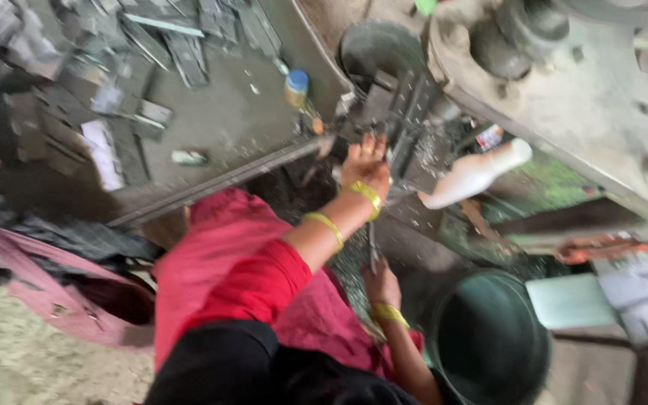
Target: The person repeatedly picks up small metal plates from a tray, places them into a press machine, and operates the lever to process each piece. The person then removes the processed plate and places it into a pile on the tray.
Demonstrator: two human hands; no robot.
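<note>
Your right hand [381, 286], nearest you, is closed around the lower end of a thin metal strip [373, 244]. The strip runs up from that hand toward the press [534, 82]. Your left hand [366, 166], just below the press, has its fingers spread against the dark bracket [406, 112] there; the blur hides whether it grips anything. The strip looks stiff, light and likely sharp along its edges, so hold it by the flat faces near the ends. Right of your lower hand stands a dark green bucket [489, 341]. Metal chips lie scattered under the press. Left of the press, the grey floor [219, 120] carries scattered metal pieces [99, 112] and a small blue-capped bottle [295, 87].
</note>
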